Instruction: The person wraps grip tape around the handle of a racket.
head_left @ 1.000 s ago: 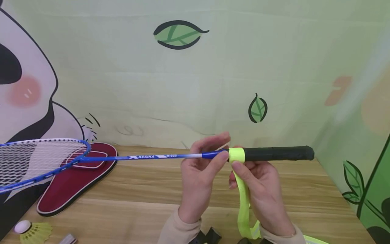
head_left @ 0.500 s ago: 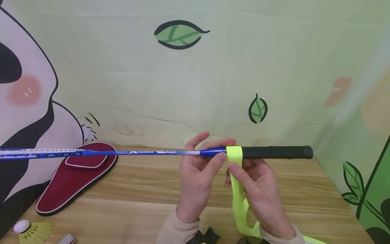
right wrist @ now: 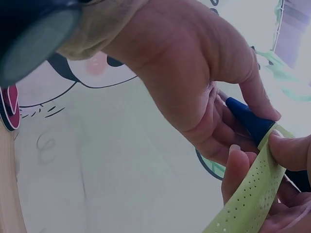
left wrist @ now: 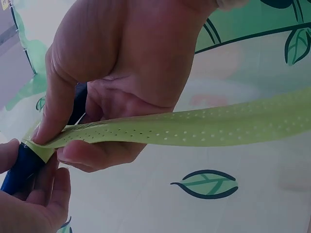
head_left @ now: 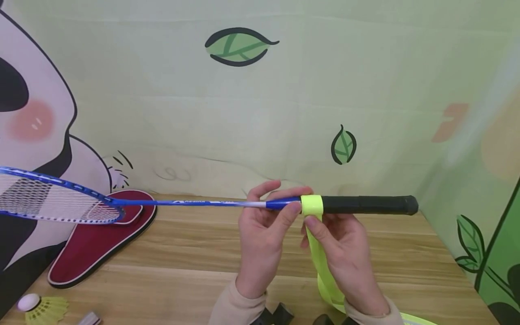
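A blue badminton racket [head_left: 195, 203] lies level across the head view, held up above the table. My left hand [head_left: 262, 243] pinches its blue cone between thumb and fingers, just left of the handle. Bright yellow-green grip tape [head_left: 312, 205] circles the left end of the black handle [head_left: 365, 204]. My right hand [head_left: 349, 248] pinches this tape under the handle with its thumb. In the left wrist view the loose length of perforated tape [left wrist: 160, 133] stretches away from the right hand. Some fingers behind the handle are hidden.
A dark red racket cover [head_left: 93, 246] lies on the wooden table [head_left: 183, 280] at left. A yellow shuttlecock [head_left: 44, 309] and a small grey block [head_left: 90, 318] sit at the front left. Behind the table rises a printed backdrop [head_left: 260, 113].
The racket has turned about its long axis: its head passed through edge-on and now tilts the other way. Both hands have shifted slightly left, still holding the racket and tape.
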`<state>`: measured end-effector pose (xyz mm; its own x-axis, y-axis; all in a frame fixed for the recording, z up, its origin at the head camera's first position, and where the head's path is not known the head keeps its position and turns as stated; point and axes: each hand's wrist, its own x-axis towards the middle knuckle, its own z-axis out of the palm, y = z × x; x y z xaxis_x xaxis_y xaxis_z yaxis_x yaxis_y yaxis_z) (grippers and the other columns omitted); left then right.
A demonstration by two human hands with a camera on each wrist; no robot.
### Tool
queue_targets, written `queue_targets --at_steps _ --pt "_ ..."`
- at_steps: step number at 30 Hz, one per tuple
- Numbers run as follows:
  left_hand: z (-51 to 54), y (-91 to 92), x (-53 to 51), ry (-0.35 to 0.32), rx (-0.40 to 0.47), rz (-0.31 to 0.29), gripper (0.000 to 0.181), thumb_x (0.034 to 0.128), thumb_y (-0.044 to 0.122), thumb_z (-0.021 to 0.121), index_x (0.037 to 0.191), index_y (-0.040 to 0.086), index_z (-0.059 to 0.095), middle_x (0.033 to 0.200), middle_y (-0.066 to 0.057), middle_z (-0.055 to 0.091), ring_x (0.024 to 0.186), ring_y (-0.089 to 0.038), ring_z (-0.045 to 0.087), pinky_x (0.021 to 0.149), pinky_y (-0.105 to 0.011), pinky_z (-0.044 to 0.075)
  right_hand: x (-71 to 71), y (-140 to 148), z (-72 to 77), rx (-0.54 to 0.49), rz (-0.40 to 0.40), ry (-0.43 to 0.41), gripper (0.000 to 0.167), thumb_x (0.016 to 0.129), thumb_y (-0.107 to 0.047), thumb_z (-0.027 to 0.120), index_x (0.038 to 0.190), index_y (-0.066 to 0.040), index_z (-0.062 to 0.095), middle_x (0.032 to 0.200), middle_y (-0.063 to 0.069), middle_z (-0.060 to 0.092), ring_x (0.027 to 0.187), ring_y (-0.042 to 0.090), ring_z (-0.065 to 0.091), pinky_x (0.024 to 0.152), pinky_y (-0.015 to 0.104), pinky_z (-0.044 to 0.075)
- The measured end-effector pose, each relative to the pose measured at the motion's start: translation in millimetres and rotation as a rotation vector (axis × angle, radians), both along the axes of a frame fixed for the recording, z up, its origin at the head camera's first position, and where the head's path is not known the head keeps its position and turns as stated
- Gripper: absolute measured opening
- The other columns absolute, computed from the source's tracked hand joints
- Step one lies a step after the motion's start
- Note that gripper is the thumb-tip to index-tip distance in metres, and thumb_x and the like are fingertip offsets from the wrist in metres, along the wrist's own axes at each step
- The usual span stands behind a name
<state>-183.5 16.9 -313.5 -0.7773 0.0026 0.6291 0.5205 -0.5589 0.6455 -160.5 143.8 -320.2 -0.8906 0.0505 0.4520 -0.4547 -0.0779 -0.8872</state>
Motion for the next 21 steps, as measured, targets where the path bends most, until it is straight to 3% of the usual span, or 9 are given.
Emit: queue_targets --at_steps 9,14,17,21 --pt "-2.5 1.6 0.5 -0.030 0.008 0.030 0.035 0.0916 0.005 0.067 0.119 0.000 0.045 0.106 -0.018 0.071 0.099 -0.026 0.068 0.085 -0.029 0.053 -0.6 -0.7 -3.4 -0.066 0.029 0.075 0.035 0.094 0.005 0.058 0.128 0.001 0.051 0.096 0.014 0.061 0.068 0.023 0.059 0.058 0.032 0.057" --pt "-1.7 2.4 1.5 -0.055 0.003 0.041 0.033 0.0911 0.009 0.068 0.117 0.004 0.049 0.104 -0.016 0.071 0.099 -0.027 0.067 0.086 -0.029 0.053 1.3 -1.6 -2.2 -0.077 0.001 0.035 0.023 0.095 0.000 0.060 0.117 0.003 0.054 0.086 0.016 0.060 0.068 0.025 0.060 0.056 0.034 0.057" --pt "-0.6 3.0 2.6 -0.061 0.038 -0.008 0.033 0.0914 0.006 0.067 0.119 0.007 0.049 0.109 -0.015 0.070 0.106 -0.030 0.064 0.092 -0.032 0.051 1.9 -2.2 -0.9 -0.096 -0.008 0.024 0.018 0.095 -0.001 0.060 0.111 0.004 0.055 0.080 0.016 0.060 0.065 0.025 0.060 0.055 0.035 0.057" --pt "-0.2 4.4 3.1 -0.030 0.131 -0.133 0.039 0.0907 -0.007 0.059 0.124 0.008 0.045 0.120 -0.017 0.065 0.120 -0.037 0.056 0.105 -0.042 0.044 2.0 -2.4 0.8 -0.120 -0.004 0.010 0.017 0.096 -0.002 0.060 0.111 0.004 0.054 0.080 0.015 0.061 0.065 0.024 0.061 0.055 0.035 0.058"
